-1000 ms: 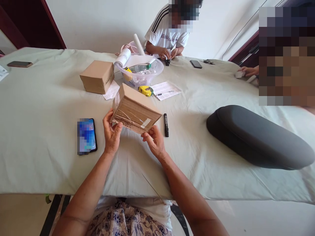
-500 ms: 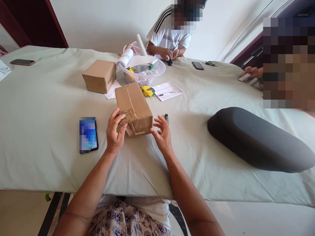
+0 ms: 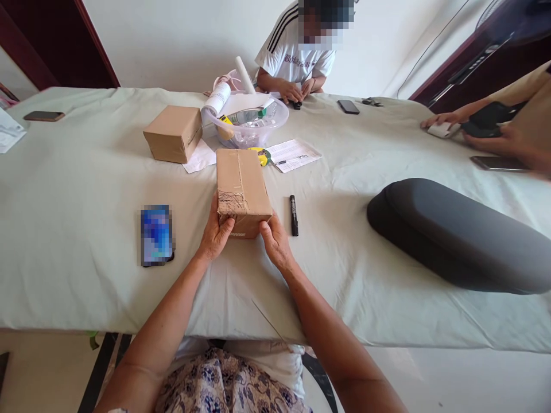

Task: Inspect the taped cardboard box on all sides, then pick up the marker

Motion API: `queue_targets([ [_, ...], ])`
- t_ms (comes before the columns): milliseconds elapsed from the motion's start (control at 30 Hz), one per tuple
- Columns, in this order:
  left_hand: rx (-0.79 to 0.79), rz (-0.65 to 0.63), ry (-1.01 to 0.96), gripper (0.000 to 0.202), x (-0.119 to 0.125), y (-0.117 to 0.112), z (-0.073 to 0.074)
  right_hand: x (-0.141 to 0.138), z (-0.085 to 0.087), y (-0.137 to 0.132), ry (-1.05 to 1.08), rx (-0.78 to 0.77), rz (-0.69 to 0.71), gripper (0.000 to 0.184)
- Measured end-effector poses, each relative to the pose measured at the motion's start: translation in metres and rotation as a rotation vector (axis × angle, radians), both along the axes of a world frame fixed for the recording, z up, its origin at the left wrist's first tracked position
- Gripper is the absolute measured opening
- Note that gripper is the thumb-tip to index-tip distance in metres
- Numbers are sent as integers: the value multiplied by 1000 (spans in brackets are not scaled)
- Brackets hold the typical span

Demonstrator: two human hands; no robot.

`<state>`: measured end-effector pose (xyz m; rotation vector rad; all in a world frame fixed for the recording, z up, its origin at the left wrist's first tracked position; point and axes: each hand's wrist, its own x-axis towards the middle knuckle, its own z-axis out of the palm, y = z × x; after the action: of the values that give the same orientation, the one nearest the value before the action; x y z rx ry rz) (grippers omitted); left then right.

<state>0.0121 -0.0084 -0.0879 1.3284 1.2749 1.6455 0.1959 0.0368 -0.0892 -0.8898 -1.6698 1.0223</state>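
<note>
A taped brown cardboard box (image 3: 246,182) is between my two hands on the cloth-covered table (image 3: 336,252). Dark scribble-like lines mark its near left corner. My left hand (image 3: 218,230) grips the box's left side, thumb on the near face and fingers partly hidden along the side. My right hand (image 3: 275,238) holds the near right corner the same way, its fingers mostly hidden behind the box. Just right of that hand lies a black marker (image 3: 293,215). A phone (image 3: 155,235) with a lit, blurred screen rests to the left of my left hand.
Behind the box are another cardboard box (image 3: 171,135), a clear plastic basin (image 3: 275,123) of items, a yellow tape measure (image 3: 263,156) and a printed sheet (image 3: 297,154). A long black padded seat (image 3: 456,235) lies at right. Two people's hands work across the table.
Both hands have closed onto the box's sides. The box has turned straighter toward me and shifted slightly right. The person at right has leaned back, showing a dark object in their hands.
</note>
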Motion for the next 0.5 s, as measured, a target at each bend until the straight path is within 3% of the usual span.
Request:
queue_targets([
  [100,36,-35,26,79,3,-2,4,-1,-2,-2,16,39,-13,73],
  [333,98,136,8,86,8,-14,18,1,-10,-3,10,187,-85,80],
  [500,68,168,17,76,10,-15,24,-1,-8,-8,18,200,-123,77],
])
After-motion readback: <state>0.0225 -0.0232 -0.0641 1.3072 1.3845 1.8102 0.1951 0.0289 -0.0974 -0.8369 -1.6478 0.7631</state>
